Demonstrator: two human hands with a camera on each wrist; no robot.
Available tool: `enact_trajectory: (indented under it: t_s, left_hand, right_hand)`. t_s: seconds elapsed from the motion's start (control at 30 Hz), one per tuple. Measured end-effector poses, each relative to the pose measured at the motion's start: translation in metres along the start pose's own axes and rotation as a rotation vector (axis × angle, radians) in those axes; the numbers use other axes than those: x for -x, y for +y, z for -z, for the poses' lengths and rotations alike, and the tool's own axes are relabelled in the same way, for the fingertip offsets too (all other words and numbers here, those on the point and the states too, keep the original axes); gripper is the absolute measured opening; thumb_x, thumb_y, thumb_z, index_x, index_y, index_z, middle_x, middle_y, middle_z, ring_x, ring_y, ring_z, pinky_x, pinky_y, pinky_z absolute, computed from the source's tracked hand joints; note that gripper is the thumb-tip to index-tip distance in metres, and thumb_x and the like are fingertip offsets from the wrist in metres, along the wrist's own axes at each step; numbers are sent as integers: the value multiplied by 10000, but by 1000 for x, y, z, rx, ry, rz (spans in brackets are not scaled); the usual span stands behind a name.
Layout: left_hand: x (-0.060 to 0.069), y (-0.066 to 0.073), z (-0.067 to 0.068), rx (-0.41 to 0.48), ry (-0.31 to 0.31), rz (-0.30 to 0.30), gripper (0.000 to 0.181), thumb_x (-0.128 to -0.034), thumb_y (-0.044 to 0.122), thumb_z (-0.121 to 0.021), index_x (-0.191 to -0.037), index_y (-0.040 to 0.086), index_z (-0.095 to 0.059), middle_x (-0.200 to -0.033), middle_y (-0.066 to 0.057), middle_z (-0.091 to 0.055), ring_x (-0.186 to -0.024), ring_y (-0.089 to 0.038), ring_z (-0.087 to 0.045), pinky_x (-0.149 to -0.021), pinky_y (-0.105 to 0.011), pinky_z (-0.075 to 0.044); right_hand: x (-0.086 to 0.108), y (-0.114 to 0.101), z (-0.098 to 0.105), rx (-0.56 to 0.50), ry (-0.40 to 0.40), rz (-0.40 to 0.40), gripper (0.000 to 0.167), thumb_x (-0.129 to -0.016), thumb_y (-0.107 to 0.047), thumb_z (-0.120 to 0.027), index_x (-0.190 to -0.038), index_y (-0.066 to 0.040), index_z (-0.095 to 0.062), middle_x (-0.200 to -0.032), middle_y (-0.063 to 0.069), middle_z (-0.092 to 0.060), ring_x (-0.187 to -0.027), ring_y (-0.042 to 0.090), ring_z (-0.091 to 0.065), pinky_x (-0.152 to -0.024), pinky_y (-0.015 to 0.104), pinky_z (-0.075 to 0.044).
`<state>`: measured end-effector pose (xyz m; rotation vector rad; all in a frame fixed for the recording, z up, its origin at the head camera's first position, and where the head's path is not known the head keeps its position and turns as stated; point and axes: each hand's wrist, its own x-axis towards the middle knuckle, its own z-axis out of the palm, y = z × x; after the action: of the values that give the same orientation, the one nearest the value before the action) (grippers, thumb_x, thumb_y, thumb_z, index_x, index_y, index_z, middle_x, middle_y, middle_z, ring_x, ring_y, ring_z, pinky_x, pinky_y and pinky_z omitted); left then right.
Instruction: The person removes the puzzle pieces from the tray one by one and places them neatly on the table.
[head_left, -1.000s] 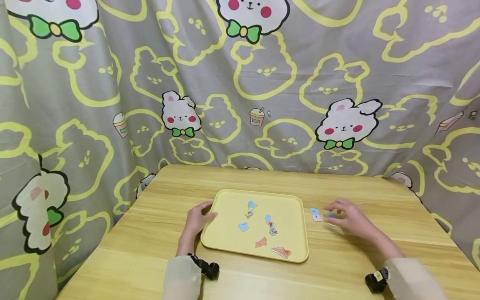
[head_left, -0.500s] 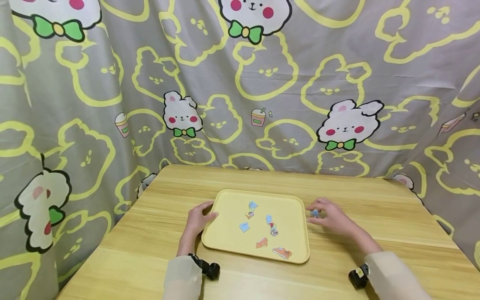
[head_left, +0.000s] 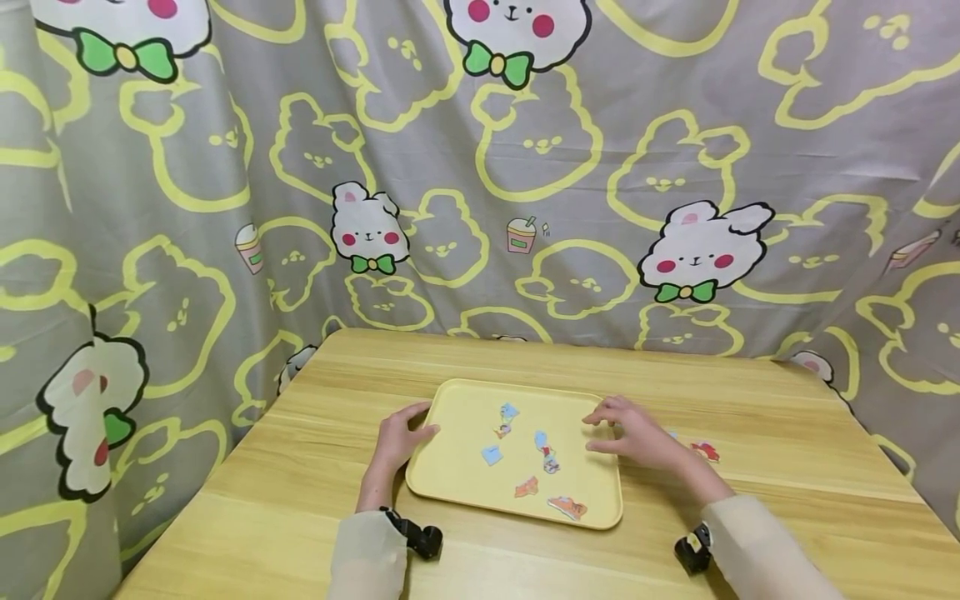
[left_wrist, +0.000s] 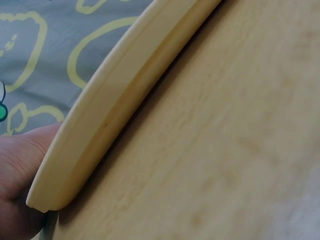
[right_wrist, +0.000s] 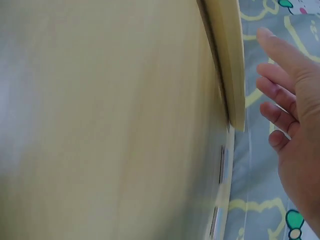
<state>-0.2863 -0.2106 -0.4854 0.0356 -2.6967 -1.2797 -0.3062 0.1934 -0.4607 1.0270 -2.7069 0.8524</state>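
Note:
My left hand (head_left: 397, 437) grips the left rim of the yellow tray (head_left: 457, 479), thumb over the edge; the left wrist view shows the hand (left_wrist: 20, 175) at the tray's side wall (left_wrist: 95, 120). Over the tray's right edge hovers my right hand (head_left: 633, 433), fingers bent and apart from the thumb, and the right wrist view shows nothing in that hand (right_wrist: 300, 110). Lying in the tray are a blue square piece (head_left: 492, 455), a blue and yellow piece (head_left: 506, 420), a piece with blue and red (head_left: 547, 452) and two orange pieces, one small (head_left: 527, 487), one shoe-like (head_left: 567, 507).
On the wooden table (head_left: 300, 467), right of the tray, a red piece (head_left: 705, 452) lies beyond my right forearm, with a bit of blue (head_left: 672, 434) beside it. A patterned curtain (head_left: 450, 167) hangs behind the table and at its sides.
My right hand has moved left, from the loose pieces on the table to above the tray's right edge. The red piece has come into sight behind it. My left hand keeps its grip.

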Motion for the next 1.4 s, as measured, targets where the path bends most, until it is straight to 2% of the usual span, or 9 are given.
enact_trajectory:
  t_s: [0.17, 0.33, 0.47, 0.73, 0.83, 0.97, 1.17, 1.4]
  left_hand:
    - [1, -1, 0, 6, 0, -9, 461, -870, 165, -741, -1308, 76, -631, -1352, -186, -610, -1315, -390, -517, -1114, -515, -427]
    - [2, -1, 0, 14, 1, -11, 460, -869, 160, -741, -1308, 73, -631, -1344, -185, -617, -1308, -391, -522, -1108, -519, -431]
    - [1, -1, -1, 14, 8, -12, 454, -864, 157, -746, -1298, 76, -638, -1340, -181, -621, -1306, -389, -525, -1111, -518, -429]
    - [0, -1, -1, 2, 13, -6, 449, -867, 160, -744, -1296, 76, -640, -1348, -184, -614, -1312, -392, -518, -1121, -520, -417]
    - [0, -1, -1, -9, 15, -15, 448, -867, 158, -744, -1293, 70, -641, -1342, -191, -617, -1305, -398, -522, -1110, -524, -425]
    - [1, 0, 0, -1, 10, -10, 454, -868, 154, -742, -1302, 72, -635, -1350, -190, -611, -1311, -394, -519, -1111, -518, -428]
    - [1, 1, -1, 2, 5, -7, 461, -869, 156, -741, -1309, 75, -631, -1357, -185, -608, -1316, -388, -516, -1114, -514, -428]
    - [1, 0, 0, -4, 5, -8, 462, -869, 160, -741, -1309, 75, -630, -1358, -187, -606, -1317, -391, -514, -1117, -517, -424]
  right_hand:
    - [-7, -11, -5, -11, -47, 3, 402, -819, -336, -782, -1130, -88, -723, -1051, 9, -657, -939, 176, -566, -774, 320, -518]
    - [-14, -16, -11, 2, -60, 59, 459, -809, -370, -786, -1146, -67, -710, -1055, 27, -652, -913, 171, -560, -747, 295, -508]
    - [-19, -22, -15, 29, -80, 66, 510, -794, -390, -791, -1177, -68, -696, -1080, 15, -643, -933, 163, -555, -772, 291, -503]
    - [-25, -33, -21, 100, -142, 66, 646, -750, -500, -789, -1224, -77, -675, -1140, 36, -627, -1080, 241, -570, -960, 497, -493]
    - [-26, -35, -23, 112, -175, 44, 715, -722, -553, -785, -1250, -87, -660, -1152, 29, -614, -1085, 219, -550, -954, 469, -491]
    - [-28, -35, -25, 126, -201, 53, 760, -695, -587, -786, -1260, -95, -655, -1143, 20, -602, -1046, 170, -514, -894, 398, -490]
    - [-30, -34, -29, 155, -219, 65, 743, -706, -571, -790, -1271, -110, -650, -1151, -5, -584, -1032, 131, -485, -870, 343, -476]
    - [-32, -35, -30, 116, -238, 61, 675, -728, -501, -805, -1255, -108, -653, -1132, -32, -572, -1038, 115, -476, -889, 343, -468]
